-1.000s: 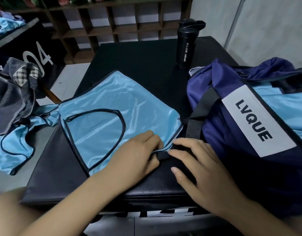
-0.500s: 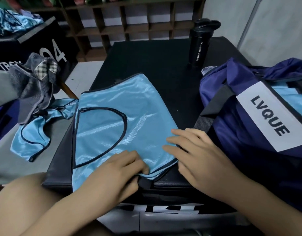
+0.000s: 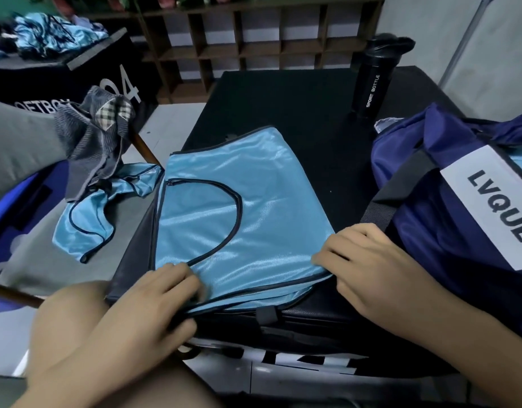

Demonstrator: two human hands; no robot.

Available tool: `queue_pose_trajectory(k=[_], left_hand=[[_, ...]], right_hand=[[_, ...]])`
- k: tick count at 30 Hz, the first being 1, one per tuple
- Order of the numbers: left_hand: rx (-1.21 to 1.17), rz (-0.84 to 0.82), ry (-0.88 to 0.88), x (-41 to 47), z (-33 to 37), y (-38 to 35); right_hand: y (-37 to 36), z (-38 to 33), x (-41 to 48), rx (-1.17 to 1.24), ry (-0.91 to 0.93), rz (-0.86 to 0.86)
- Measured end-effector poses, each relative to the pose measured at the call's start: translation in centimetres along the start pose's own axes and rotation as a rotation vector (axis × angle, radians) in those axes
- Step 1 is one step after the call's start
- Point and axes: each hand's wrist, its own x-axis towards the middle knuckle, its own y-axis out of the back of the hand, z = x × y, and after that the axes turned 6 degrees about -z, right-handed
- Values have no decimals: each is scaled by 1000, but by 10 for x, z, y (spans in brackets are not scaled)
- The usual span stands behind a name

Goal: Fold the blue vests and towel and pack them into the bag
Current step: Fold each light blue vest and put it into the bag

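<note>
A light blue vest (image 3: 254,207) with dark trim lies folded flat on the black padded table (image 3: 298,107). My left hand (image 3: 154,298) pinches the vest's near edge at the table's front. My right hand (image 3: 368,266) grips the vest's near right corner with curled fingers. The navy bag (image 3: 448,219) with a white LVQUE label stands at the right, with light blue fabric showing inside it. A second blue vest (image 3: 89,228) lies crumpled on the grey surface to the left. A grey checked towel (image 3: 92,145) is heaped beside it.
A black sport bottle (image 3: 374,81) stands at the table's far right, behind the bag. A brown wooden shelf (image 3: 254,42) runs along the back wall. More blue cloth (image 3: 54,33) lies on a black box at far left.
My hands have moved apart along the vest's near edge, the left one going left and the right one staying at the corner. The vest now lies a little nearer the table's front.
</note>
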Motion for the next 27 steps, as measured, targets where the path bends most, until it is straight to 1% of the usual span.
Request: queue_pose_trajectory(k=[5, 8, 13, 17, 20, 24, 27], left_hand=[[-119, 106, 66, -5, 0, 21], [-145, 166, 113, -3, 8, 36], [-437, 215, 143, -1, -14, 45], [-600, 319, 135, 6, -18, 56], [-622, 369, 141, 12, -19, 61], [-644, 393, 138, 14, -22, 63], [-670, 430, 131, 14, -23, 67]], right_hand=[[2, -6, 9, 20, -12, 22], [1, -14, 14, 41, -45, -12], [3, -30, 27, -37, -36, 12], [-4, -50, 39, -43, -28, 51], [-7, -61, 51, -7, -79, 49], [-6, -78, 69, 144, -116, 87], [-8, -89, 81, 159, -135, 123]])
